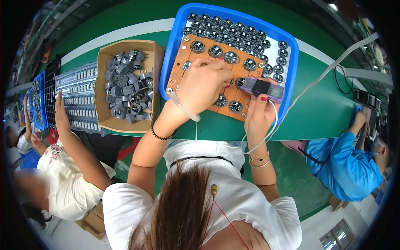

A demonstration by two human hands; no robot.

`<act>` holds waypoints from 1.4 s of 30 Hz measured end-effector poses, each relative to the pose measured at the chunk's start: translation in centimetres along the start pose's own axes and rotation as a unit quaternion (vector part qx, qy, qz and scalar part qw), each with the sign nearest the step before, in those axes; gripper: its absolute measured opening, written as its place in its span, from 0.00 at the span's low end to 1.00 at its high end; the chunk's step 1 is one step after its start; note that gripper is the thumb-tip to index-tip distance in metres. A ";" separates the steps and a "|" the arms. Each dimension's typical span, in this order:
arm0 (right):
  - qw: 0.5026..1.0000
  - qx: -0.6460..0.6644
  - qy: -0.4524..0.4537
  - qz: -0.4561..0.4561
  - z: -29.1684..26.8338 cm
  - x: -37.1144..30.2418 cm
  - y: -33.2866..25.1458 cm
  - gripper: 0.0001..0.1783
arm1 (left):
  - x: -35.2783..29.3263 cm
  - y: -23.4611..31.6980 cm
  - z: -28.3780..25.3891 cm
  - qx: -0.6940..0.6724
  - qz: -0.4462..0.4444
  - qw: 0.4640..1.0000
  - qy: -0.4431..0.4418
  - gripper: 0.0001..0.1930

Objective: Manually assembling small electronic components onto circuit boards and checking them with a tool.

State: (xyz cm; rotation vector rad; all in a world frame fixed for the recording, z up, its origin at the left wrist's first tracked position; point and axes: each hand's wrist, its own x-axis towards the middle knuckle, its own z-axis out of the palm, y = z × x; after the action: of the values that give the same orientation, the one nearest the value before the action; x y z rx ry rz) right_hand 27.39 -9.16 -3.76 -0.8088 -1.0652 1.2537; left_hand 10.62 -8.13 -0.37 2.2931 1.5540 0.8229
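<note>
An orange-brown fixture board (179, 54) with round black parts (215, 51) set in its holes lies across a blue tray (173, 31). Over the middle of the board, my left hand (204, 83) is bent with its fingers drawn together; what they hold, if anything, I cannot make out. My right hand (260, 116) grips a small see-through purple device (273, 92) with a black band. A white cable (246, 139) hangs from it past my wrist. The device is above the board's right edge and hides part of it.
Rows of similar round parts (239, 33) fill the far side of the tray. A cardboard box (156, 79) of grey plug-like pieces (129, 87) stands left, beside clear plastic trays (77, 91). Co-workers sit at left and right, one in a blue garment (346, 166). A cable (325, 75) crosses the green table (316, 112).
</note>
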 end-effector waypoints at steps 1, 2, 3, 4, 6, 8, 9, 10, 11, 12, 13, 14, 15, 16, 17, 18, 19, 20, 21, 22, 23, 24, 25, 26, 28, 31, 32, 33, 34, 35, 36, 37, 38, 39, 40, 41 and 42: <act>1.000 0.013 -0.012 0.010 -0.4 -0.1 0.2 0.24 | 0.2 0.0 -0.2 -0.005 -0.022 0.999 -0.047 0.06; 1.000 0.014 -0.012 0.009 -0.4 -0.1 0.3 0.24 | 0.1 -0.1 -0.1 -0.005 -0.021 0.999 -0.046 0.06; 1.000 0.010 -0.013 0.011 -0.4 -0.1 0.3 0.24 | 0.0 -0.2 0.2 -0.010 0.000 1.000 -0.025 0.06; 1.000 0.005 -0.014 0.014 -0.4 0.0 0.3 0.24 | -0.2 -0.3 0.4 -0.016 0.021 1.000 -0.003 0.06; 1.000 -0.004 -0.002 0.014 -0.2 0.0 0.2 0.24 | -0.4 -0.5 0.6 0.008 0.042 0.999 0.010 0.06; 1.000 -0.014 0.010 0.014 -0.1 0.0 0.3 0.25 | -0.4 -0.6 0.7 0.031 0.062 0.997 0.024 0.07; 1.000 -0.021 0.008 0.007 -0.2 0.0 0.4 0.25 | -0.3 -0.6 0.6 0.014 0.053 0.998 0.013 0.06; 1.000 -0.028 0.007 0.001 -0.3 0.0 0.5 0.24 | -0.2 -0.6 0.5 -0.003 0.044 0.999 0.003 0.06; 1.000 -0.029 0.007 0.001 -0.3 0.0 0.4 0.24 | -0.1 -0.5 0.4 -0.004 0.044 0.999 0.002 0.06; 1.000 -0.018 0.000 0.010 -0.3 0.0 0.3 0.24 | 0.1 -0.5 0.2 0.005 0.044 0.999 -0.010 0.06; 1.000 -0.007 -0.007 0.019 -0.3 0.0 0.2 0.24 | 0.2 -0.5 0.2 0.014 0.044 0.999 -0.023 0.06; 1.000 -0.007 -0.007 0.018 -0.3 0.1 0.2 0.24 | 0.2 -0.5 0.2 0.013 0.045 0.999 -0.022 0.06; 1.000 0.001 -0.004 0.023 -0.4 0.1 0.2 0.24 | 0.2 -0.4 0.3 0.018 0.042 0.999 -0.020 0.07; 1.000 0.009 -0.002 0.028 -0.4 0.2 0.2 0.24 | 0.1 -0.4 0.4 0.023 0.038 0.999 -0.017 0.07; 1.000 0.010 -0.003 0.028 -0.4 0.2 0.2 0.24 | -0.1 -0.3 0.5 0.024 0.039 0.999 -0.016 0.07; 0.999 0.013 -0.003 0.030 -0.4 0.2 0.3 0.24 | -0.5 -0.2 0.7 0.031 0.049 0.998 0.023 0.07; 0.999 0.017 -0.003 0.032 -0.4 0.2 0.4 0.24 | -0.6 -0.1 0.8 0.039 0.059 0.996 0.062 0.08; 0.999 0.016 -0.002 0.034 -0.4 0.2 0.3 0.24 | -0.6 -0.1 0.7 0.038 0.058 0.996 0.061 0.08; 0.999 0.007 -0.004 0.032 -0.3 0.2 0.2 0.24 | -0.5 -0.1 0.4 0.022 0.040 0.999 0.026 0.09; 0.999 -0.002 -0.007 0.031 -0.3 0.2 0.1 0.24 | -0.4 0.0 0.1 0.006 0.021 1.000 -0.009 0.09; 0.999 -0.001 -0.008 0.031 -0.4 0.3 0.2 0.24 | -0.1 0.0 -0.2 0.007 0.020 1.000 -0.008 0.09; 1.000 -0.006 -0.008 0.028 -0.5 0.3 0.3 0.24 | 0.2 0.1 -0.4 0.020 0.007 0.999 -0.041 0.09; 1.000 -0.011 -0.007 0.025 -0.6 0.3 0.3 0.24 | 0.3 0.2 -0.5 0.033 -0.005 0.997 -0.074 0.10; 1.000 -0.010 -0.007 0.023 -0.5 0.4 0.2 0.24 | 0.2 0.3 -0.3 0.034 -0.005 0.997 -0.073 0.10; 1.000 0.001 -0.001 0.021 -0.1 0.5 0.0 0.23 | -0.4 0.3 0.5 0.032 0.026 0.999 0.031 0.09; 0.999 -0.018 -0.007 0.035 -0.1 0.3 -0.1 0.21 | -0.7 0.2 0.7 0.033 0.038 0.997 0.059 0.09; 0.999 -0.018 -0.008 0.036 0.0 0.3 -0.2 0.21 | -0.6 0.1 0.5 0.033 0.037 0.997 0.060 0.09; 0.999 -0.019 -0.008 0.036 0.1 0.4 -0.4 0.21 | -0.4 -0.2 0.3 0.026 0.032 0.999 0.023 0.08; 0.999 -0.021 -0.008 0.037 0.1 0.4 -0.6 0.21 | -0.2 -0.2 0.0 0.019 0.028 0.999 -0.014 0.08; 0.999 -0.020 -0.009 0.036 -0.1 0.4 -0.4 0.21 | 0.0 -0.1 -0.1 0.020 0.028 0.999 -0.013 0.08; 0.999 -0.021 -0.006 0.042 -0.4 0.4 -0.2 0.21 | 0.2 0.2 -0.3 0.024 0.004 0.999 -0.048 0.08; 0.999 -0.021 -0.003 0.048 -0.6 0.5 0.0 0.22 | 0.3 0.3 -0.4 0.028 -0.019 0.996 -0.081 0.09; 0.999 -0.021 -0.004 0.047 -0.5 0.5 -0.1 0.22 | 0.1 0.3 -0.2 0.029 -0.019 0.996 -0.080 0.09; 0.999 -0.023 -0.007 0.045 -0.3 0.5 -0.1 0.22 | -0.2 0.3 0.2 0.015 0.002 0.999 -0.032 0.08; 0.999 -0.025 -0.011 0.042 -0.2 0.6 -0.2 0.22 | -0.4 0.2 0.4 0.001 0.022 1.000 0.016 0.07; 0.999 -0.025 -0.011 0.042 -0.2 0.5 -0.2 0.22 | -0.5 0.0 0.6 0.001 0.022 1.000 0.017 0.07; 0.999 -0.028 -0.012 0.039 -0.2 0.5 -0.2 0.22 | -0.6 -0.1 0.6 -0.005 0.025 0.999 0.025 0.06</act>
State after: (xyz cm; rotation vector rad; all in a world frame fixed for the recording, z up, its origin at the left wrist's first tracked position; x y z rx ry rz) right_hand 27.59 -8.64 -3.55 -0.8873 -1.1021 1.3075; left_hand 10.73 -8.60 -1.10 2.3300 1.5142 0.9060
